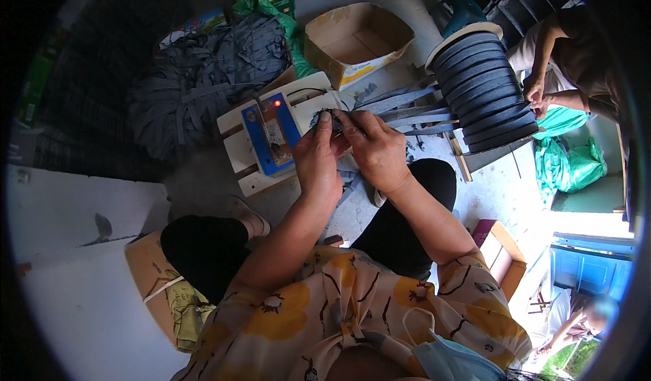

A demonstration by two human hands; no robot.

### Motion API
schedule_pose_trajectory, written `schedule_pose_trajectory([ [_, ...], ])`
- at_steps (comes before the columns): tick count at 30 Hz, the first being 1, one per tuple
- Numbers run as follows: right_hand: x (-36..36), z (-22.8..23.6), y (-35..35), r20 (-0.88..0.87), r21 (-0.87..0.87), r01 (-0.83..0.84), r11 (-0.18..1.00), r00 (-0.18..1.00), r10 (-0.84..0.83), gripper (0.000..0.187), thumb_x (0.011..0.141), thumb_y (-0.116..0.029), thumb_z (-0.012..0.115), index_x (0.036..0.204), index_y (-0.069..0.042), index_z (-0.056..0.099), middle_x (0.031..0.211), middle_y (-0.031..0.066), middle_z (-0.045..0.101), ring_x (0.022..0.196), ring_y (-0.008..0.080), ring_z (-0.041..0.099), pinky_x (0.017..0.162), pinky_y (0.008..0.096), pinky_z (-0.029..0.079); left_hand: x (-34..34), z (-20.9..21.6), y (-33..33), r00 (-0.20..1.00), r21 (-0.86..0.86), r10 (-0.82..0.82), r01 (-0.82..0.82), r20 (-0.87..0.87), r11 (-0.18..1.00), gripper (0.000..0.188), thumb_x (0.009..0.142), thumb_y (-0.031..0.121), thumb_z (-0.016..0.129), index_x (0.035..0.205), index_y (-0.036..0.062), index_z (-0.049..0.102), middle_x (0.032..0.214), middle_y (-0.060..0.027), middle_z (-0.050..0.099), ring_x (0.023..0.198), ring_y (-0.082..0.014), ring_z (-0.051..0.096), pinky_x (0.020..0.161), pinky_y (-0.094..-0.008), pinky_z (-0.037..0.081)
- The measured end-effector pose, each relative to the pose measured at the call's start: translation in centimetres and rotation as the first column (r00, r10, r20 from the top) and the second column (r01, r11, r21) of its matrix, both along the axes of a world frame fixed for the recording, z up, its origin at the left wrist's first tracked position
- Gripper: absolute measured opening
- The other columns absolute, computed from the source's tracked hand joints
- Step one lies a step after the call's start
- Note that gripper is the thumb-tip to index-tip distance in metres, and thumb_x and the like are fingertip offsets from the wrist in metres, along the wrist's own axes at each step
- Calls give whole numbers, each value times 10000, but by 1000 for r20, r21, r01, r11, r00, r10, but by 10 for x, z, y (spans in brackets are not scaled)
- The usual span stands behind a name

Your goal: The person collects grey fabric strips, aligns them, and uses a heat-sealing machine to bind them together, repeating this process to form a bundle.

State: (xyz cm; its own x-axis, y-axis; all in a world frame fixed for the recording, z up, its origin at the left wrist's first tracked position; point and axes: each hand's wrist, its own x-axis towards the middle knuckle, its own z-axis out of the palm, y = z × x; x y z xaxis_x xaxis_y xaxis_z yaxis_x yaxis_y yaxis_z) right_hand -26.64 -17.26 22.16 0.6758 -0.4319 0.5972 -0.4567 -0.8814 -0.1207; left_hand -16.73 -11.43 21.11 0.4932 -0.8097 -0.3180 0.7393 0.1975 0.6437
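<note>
My left hand [317, 156] and my right hand [377, 149] meet in front of my body, fingers closed. Between their fingertips is a small dark grey piece [327, 119], perhaps the end of a fabric strap; the fingers cover most of it. Just left of and behind my hands stands a white machine [234, 147] with a blue panel [254, 131] and a lit red light. Flat grey straps [420, 118] stretch from near my right hand to a large spool [478, 82] wound with dark grey strap.
A big heap of grey straps [224, 69] lies at the back left, beside an open cardboard box [356, 35]. Another person's hands [536, 96] are at the spool's right side. Green bags [569, 164] lie beyond. Another carton [500, 255] stands right of my knee.
</note>
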Motion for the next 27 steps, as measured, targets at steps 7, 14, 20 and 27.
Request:
schedule_pose_trajectory([
  [7, -1, 4, 0, 55, 94, 86, 992, 994, -92, 383, 730, -124, 581, 1101, -31, 606, 892, 64, 521, 790, 215, 589, 598, 309, 514, -4, -7, -5, 967, -75, -42, 63, 250, 995, 348, 877, 194, 649, 1144, -17, 578, 1089, -85, 623, 1023, -155, 582, 888, -263, 451],
  [14, 2, 7, 0, 211, 223, 35, 974, 974, -84, 346, 744, -113, 638, 1085, -55, 638, 951, 96, 558, 822, 247, 601, 623, 316, 518, 6, -10, -7, 986, -36, -165, 166, 31, 986, 453, 979, 293, 463, 1323, 0, 438, 1266, -123, 539, 1172, -198, 515, 959, -322, 423],
  [20, -33, 2, -12, 451, 347, -194, 918, 892, 18, 488, 712, -52, 630, 1197, -55, 567, 1077, 159, 534, 1017, 328, 543, 850, 382, 476, 7, -11, -8, 994, 11, -104, 103, 23, 995, 323, 929, 272, 571, 1137, 26, 559, 1127, -97, 597, 986, -155, 579, 863, -284, 434],
  [27, -183, -11, -117, 774, 345, 450, 823, 360, -521, 617, 814, -48, 662, 1347, -28, 352, 1252, 151, 431, 851, 154, 599, 679, 261, 529, 18, -4, 2, 990, 92, -112, 104, 86, 990, 389, 894, 341, 617, 1184, 91, 547, 1151, -48, 584, 1037, -122, 526, 828, -264, 341],
])
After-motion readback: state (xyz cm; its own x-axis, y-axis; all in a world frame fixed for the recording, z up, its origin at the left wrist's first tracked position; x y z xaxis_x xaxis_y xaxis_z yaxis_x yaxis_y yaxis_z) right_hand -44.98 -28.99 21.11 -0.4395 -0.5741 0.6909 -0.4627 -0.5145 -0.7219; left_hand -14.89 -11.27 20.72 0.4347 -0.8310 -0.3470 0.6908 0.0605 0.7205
